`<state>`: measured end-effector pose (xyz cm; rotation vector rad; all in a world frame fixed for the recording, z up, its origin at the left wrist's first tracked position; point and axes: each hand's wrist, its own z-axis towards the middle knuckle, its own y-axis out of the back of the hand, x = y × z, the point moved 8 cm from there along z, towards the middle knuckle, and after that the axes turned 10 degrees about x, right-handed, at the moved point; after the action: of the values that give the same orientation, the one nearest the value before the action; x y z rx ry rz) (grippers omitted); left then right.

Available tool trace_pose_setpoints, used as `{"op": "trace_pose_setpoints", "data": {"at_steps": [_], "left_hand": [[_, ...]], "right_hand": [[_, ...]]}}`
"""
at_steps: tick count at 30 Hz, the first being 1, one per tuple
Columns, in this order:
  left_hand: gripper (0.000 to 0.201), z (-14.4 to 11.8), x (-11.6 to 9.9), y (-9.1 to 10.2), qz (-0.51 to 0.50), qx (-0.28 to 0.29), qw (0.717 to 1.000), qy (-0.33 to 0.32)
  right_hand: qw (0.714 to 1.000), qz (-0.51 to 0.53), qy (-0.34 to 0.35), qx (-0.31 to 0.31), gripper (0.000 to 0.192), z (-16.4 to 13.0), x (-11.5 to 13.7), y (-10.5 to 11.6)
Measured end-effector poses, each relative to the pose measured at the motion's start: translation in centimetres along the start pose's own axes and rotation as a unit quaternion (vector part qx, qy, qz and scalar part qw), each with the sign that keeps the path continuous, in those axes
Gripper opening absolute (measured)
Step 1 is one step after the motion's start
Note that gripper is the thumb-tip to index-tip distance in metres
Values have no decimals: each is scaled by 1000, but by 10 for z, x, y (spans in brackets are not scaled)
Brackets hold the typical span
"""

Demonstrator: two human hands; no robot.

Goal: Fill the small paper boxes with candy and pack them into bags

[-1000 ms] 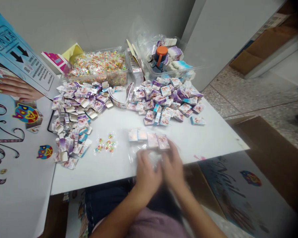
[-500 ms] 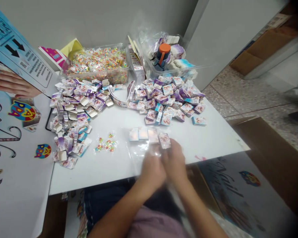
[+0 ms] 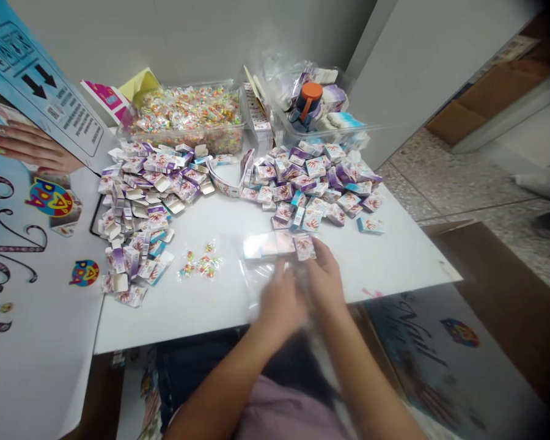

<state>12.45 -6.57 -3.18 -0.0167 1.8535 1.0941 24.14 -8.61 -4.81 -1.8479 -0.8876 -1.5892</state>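
both hands work close together at the near edge of the white table, over a clear plastic bag lying flat on it. the left hand lies on the bag with its fingers curled down onto the plastic; it is blurred, so whether it pinches the film or just presses it cannot be told. the right hand sits just beside it to the right, fingers bent, fingertips touching the rightmost of a short row of small boxes that seem to lie inside the bag at its far end – its grip is also too blurred to tell.

left of the bag, near it, lie a few small packets of coloured bits. further left is a heap of open purple-and-white boxes with their flaps up, running from the far side towards the near edge. far of the hands, to the right, is a second heap of closed boxes, one box lying apart at its right. at the far edge stand a clear tub of coloured packets and, right of it, a clear tub holding an orange-capped bottle and more boxes. a printed display card – showing a hand with painted nails – covers the left side.
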Motion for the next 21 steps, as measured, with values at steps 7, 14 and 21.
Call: {"op": "trace_pose_setpoints", "data": {"at_steps": [7, 14, 21], "left_hand": [[52, -4, -13, -1, 6, -3, 999, -53], [41, -13, -11, 2, -17, -4, 997, -74], [16, -53, -25, 22, -154, 55, 985, -57]], "right_hand": [[997, -55, 36, -34, 54, 1, 3, -1], [991, -126, 20, -45, 60, -3, 1, 4], [981, -180, 20, -62, 66, -6, 5, 1]]}}
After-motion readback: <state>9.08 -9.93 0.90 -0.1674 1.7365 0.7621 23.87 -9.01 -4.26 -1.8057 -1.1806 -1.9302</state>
